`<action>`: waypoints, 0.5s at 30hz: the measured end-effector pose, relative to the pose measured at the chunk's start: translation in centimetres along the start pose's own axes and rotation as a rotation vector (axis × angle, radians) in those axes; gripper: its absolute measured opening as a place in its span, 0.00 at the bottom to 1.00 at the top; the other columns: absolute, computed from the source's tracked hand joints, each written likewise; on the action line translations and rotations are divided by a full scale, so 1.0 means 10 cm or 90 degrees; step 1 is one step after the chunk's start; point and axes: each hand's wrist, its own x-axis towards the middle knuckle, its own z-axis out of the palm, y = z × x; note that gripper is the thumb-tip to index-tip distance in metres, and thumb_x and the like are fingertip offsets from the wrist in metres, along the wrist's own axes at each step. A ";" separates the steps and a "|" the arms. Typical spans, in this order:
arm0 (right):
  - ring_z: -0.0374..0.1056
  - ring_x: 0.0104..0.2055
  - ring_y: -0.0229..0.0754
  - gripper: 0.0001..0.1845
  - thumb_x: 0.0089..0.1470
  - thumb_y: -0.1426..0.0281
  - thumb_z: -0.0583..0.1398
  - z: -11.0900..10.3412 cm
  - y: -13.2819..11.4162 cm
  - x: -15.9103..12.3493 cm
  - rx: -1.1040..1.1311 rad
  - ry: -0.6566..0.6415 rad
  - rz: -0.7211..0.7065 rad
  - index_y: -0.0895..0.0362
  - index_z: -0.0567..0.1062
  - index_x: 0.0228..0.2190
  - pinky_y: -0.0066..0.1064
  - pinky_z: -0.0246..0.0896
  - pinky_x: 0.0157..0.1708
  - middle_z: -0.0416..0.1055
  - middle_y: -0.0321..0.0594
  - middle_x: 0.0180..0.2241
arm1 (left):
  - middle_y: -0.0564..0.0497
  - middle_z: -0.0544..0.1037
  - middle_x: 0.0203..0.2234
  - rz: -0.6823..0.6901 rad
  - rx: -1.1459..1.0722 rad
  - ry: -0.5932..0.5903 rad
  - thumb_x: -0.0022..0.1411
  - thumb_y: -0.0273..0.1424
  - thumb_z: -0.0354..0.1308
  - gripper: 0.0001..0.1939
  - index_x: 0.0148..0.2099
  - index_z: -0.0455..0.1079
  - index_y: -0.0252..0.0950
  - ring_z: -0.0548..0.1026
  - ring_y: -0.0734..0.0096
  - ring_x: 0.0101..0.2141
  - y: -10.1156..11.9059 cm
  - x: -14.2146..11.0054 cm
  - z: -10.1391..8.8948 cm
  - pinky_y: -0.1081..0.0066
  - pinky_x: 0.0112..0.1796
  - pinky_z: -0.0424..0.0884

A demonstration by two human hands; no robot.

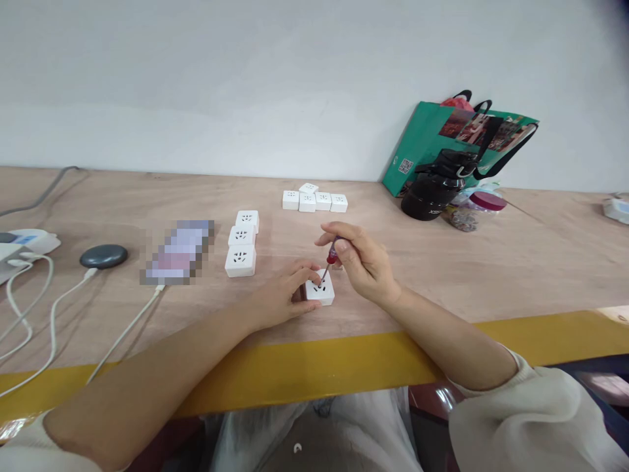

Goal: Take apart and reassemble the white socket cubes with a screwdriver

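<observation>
On my feed, the left hand (pixel 278 295) is curled around a white socket module (pixel 322 292) on the plywood bench (pixel 491 262), its fingers (pixel 307 270) closed on the module and hiding its left side. The right hand (pixel 361 259) grips a red-handled screwdriver (pixel 333 251), with its fingers (pixel 339 231) wrapped over most of the handle. The thin shaft angles down to the module's face, but I can't tell whether the tip enters a slot or only touches it.

Left of the module sit three more socket modules (pixel 240 246) in a line, and five others (pixel 314 198) lie clustered farther back. Past those three, a pixelated object (pixel 177 252) can't be made out. Well right of the module, a black bottle (pixel 432 195) partly blocks a green bag (pixel 417 147).
</observation>
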 end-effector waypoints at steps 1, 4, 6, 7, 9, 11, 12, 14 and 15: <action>0.67 0.25 0.34 0.13 0.61 0.69 0.49 0.01 0.00 0.00 -0.005 0.006 -0.001 0.51 0.67 0.47 0.30 0.67 0.27 0.72 0.37 0.33 | 0.48 0.64 0.55 0.000 0.000 0.000 0.59 0.36 0.58 0.14 0.46 0.61 0.42 0.64 0.59 0.55 0.00 0.00 0.00 0.57 0.54 0.61; 0.66 0.24 0.34 0.13 0.60 0.70 0.52 0.02 0.01 0.00 -0.017 0.014 -0.038 0.51 0.68 0.46 0.30 0.66 0.25 0.72 0.36 0.32 | 0.48 0.65 0.54 -0.006 0.011 -0.003 0.59 0.35 0.58 0.13 0.45 0.62 0.41 0.66 0.60 0.52 0.01 0.00 -0.01 0.59 0.53 0.62; 0.67 0.26 0.35 0.15 0.61 0.69 0.50 0.02 0.00 -0.01 -0.006 0.006 -0.056 0.50 0.67 0.48 0.31 0.67 0.27 0.73 0.39 0.36 | 0.48 0.65 0.54 -0.007 0.014 -0.004 0.59 0.35 0.58 0.13 0.45 0.62 0.41 0.66 0.60 0.53 0.02 0.00 -0.01 0.59 0.53 0.63; 0.68 0.27 0.35 0.17 0.61 0.70 0.48 0.02 0.00 -0.01 0.004 0.003 -0.055 0.50 0.66 0.50 0.31 0.67 0.27 0.73 0.39 0.37 | 0.48 0.64 0.55 -0.004 0.014 -0.003 0.59 0.36 0.58 0.13 0.45 0.62 0.42 0.65 0.59 0.53 0.02 0.00 -0.02 0.58 0.53 0.62; 0.68 0.28 0.35 0.18 0.61 0.71 0.47 0.02 -0.01 -0.01 0.009 -0.002 -0.047 0.50 0.65 0.51 0.31 0.67 0.28 0.72 0.39 0.36 | 0.48 0.64 0.55 0.000 0.013 0.000 0.59 0.36 0.58 0.13 0.46 0.62 0.42 0.64 0.59 0.54 0.02 0.00 -0.02 0.58 0.54 0.62; 0.65 0.24 0.33 0.17 0.60 0.71 0.50 0.03 -0.02 0.00 -0.011 0.003 -0.053 0.50 0.66 0.50 0.28 0.65 0.25 0.72 0.36 0.31 | 0.49 0.64 0.55 0.000 0.014 -0.004 0.59 0.36 0.58 0.13 0.46 0.63 0.42 0.65 0.59 0.54 0.02 0.00 -0.01 0.58 0.53 0.62; 0.64 0.23 0.33 0.16 0.59 0.71 0.53 0.03 -0.03 0.00 -0.025 0.009 -0.062 0.50 0.67 0.49 0.28 0.64 0.23 0.71 0.34 0.29 | 0.49 0.64 0.55 -0.001 0.014 -0.007 0.60 0.35 0.58 0.13 0.46 0.63 0.42 0.65 0.59 0.53 0.02 0.01 -0.01 0.58 0.53 0.62; 0.62 0.23 0.33 0.16 0.58 0.72 0.54 0.03 -0.03 0.00 -0.038 0.016 -0.078 0.50 0.68 0.48 0.27 0.63 0.22 0.69 0.33 0.27 | 0.49 0.64 0.55 0.003 0.013 -0.012 0.60 0.35 0.58 0.13 0.46 0.63 0.42 0.65 0.60 0.53 0.02 0.01 -0.01 0.59 0.53 0.62; 0.63 0.24 0.34 0.16 0.59 0.72 0.53 0.03 -0.03 0.00 -0.031 0.017 -0.078 0.50 0.67 0.49 0.28 0.63 0.23 0.70 0.34 0.28 | 0.49 0.64 0.55 0.004 0.013 -0.011 0.60 0.35 0.58 0.13 0.46 0.62 0.42 0.65 0.60 0.53 0.01 0.01 -0.01 0.59 0.53 0.62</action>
